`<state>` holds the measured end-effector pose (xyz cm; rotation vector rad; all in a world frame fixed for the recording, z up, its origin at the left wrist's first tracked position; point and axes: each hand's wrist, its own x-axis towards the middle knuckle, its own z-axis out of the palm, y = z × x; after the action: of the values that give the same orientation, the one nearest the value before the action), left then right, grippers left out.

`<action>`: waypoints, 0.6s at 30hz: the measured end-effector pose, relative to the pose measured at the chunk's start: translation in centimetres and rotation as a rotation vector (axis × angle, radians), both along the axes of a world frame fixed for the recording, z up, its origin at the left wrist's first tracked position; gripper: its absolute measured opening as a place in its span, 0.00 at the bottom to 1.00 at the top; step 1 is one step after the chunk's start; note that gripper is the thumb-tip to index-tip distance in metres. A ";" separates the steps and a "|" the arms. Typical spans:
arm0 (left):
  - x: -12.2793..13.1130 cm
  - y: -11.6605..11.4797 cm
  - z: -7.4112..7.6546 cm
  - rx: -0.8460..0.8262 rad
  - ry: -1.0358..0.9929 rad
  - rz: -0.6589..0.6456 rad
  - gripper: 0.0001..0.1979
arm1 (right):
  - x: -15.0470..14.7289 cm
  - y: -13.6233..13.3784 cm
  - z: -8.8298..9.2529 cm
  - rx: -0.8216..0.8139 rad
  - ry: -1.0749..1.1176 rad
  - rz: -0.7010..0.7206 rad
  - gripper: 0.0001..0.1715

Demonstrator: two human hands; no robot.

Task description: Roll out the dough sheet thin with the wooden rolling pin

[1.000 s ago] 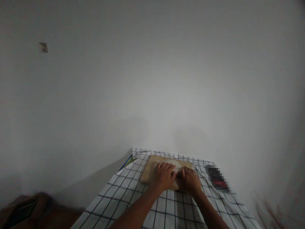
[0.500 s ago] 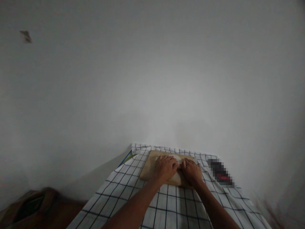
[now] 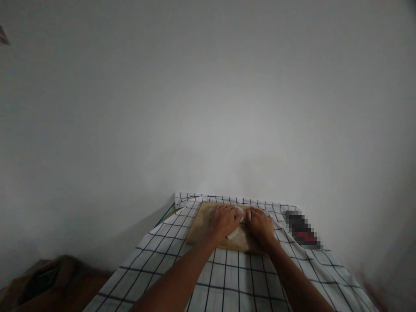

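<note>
Two open hands, left (image 3: 225, 219) and right (image 3: 260, 223), press soft pale dough (image 3: 233, 234) on wooden board (image 3: 198, 225).

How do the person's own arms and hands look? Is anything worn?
The left forearm and right forearm are bare to the picture's edge; no sleeve shows. The left hand and right hand have no gloves, and no watch or band shows at either wrist. Rings: too dim to tell.

A rectangular wooden board (image 3: 201, 223) lies on a white black-checked cloth (image 3: 227, 277), near its far edge against the plain grey wall (image 3: 208, 108). A flat pale dough piece (image 3: 233, 234) lies on the board, beneath left hand (image 3: 224, 220) and right hand (image 3: 260, 224), side by side. A dark blurred object (image 3: 302, 229) lies on the cloth, right of the board.
</note>
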<state>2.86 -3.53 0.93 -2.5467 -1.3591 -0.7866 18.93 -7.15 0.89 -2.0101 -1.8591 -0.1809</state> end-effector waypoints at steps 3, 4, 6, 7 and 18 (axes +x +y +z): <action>0.3 0.6 -0.1 0.018 0.012 -0.013 0.17 | 0.3 0.5 -0.1 -0.008 -0.021 0.007 0.28; 0.4 0.9 -0.1 0.017 0.019 -0.012 0.18 | 0.4 0.7 -0.1 -0.015 -0.026 0.008 0.27; 0.5 1.4 -0.3 0.020 0.036 -0.006 0.18 | 0.5 1.1 0.0 -0.021 -0.032 0.007 0.27; 0.6 1.7 -0.5 0.023 0.043 0.001 0.18 | 0.6 1.3 0.0 -0.022 -0.040 0.012 0.27; 1.3 4.2 -0.3 -0.024 0.088 0.049 0.21 | 1.1 3.3 1.0 -0.167 -0.035 -0.053 0.28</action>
<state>4.21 0.66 0.65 -2.5233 -1.4064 -0.6460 19.99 -3.81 1.88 -2.1819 -1.8997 -0.0784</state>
